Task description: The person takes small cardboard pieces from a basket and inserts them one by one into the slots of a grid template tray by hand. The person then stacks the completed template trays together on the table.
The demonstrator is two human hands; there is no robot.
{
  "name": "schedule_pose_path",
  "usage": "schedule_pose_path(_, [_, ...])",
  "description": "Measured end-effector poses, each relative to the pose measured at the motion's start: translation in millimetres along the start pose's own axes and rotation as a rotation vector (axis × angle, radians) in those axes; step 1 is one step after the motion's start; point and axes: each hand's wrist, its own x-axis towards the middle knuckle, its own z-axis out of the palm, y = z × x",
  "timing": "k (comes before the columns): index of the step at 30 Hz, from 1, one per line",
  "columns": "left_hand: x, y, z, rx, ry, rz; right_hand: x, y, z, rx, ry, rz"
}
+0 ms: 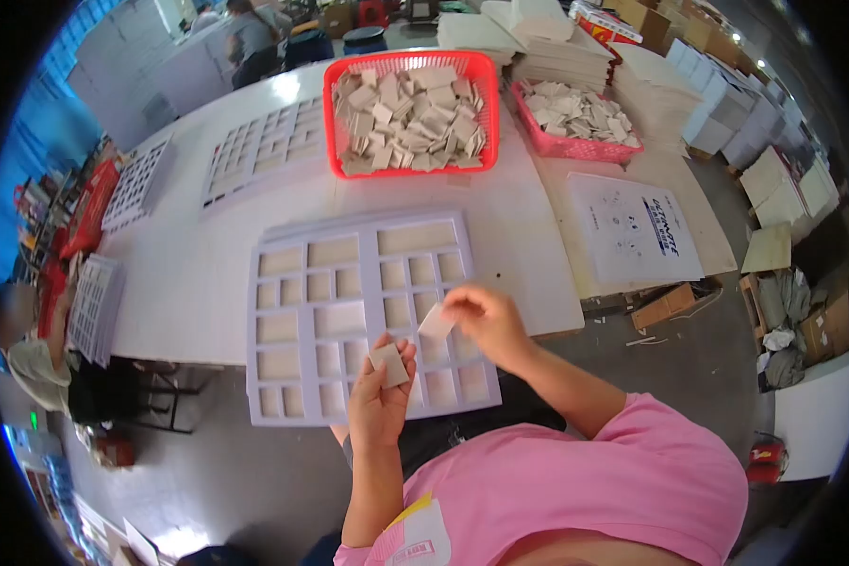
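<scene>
A white framed tray [369, 283] with rectangular compartments lies at the near edge of the table, on top of similar ones. Beige board pieces fill many of its compartments; some in the lower middle and right look white inside. My left hand [383, 387] is closed round beige board pieces [388, 365] above the lower middle of the tray. To its right, my right hand [486, 321] pinches one pale piece [436, 323] over the tray's right part. Behind the tray stands a red basket [411, 171] heaped with loose beige pieces.
A pink basket [585, 146] of pieces and a printed white sheet [632, 229] are at the right. More framed trays [264, 146] lie at the back left and left edge [96, 307]. A seated person [33, 358] is at the left. Stacked boards [561, 57] stand behind.
</scene>
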Motion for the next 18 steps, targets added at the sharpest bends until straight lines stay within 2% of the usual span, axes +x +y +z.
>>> schedule_pose_path(2, [-16.8,1.8,6.1,-0.003,0.067,0.044,3.5,4.7,-10.1,0.111,0.006,0.141])
schedule_pose_path(5, [-33.1,-1.8,-9.1,0.025,0.096,0.112,4.6,18.2,-18.1,0.225,0.018,0.174])
schedule_pose_path(9, [-46.3,-12.9,-24.2,-0.012,0.203,0.174,0.8,25.6,-30.7,0.217,-0.050,0.237])
schedule_pose_path(12, [-57.6,-20.5,-18.3,0.028,0.308,0.249,0.1,36.0,-31.4,0.136,0.011,0.243])
schedule_pose_path(15, [-62.1,-27.7,-23.5,0.035,0.293,0.313,0.7,46.1,-32.8,0.042,-0.076,0.193])
schedule_pose_path(18, [-64.6,-27.7,-5.2,0.088,0.389,0.381,5.2,46.3,-29.5,0.019,-0.139,0.159])
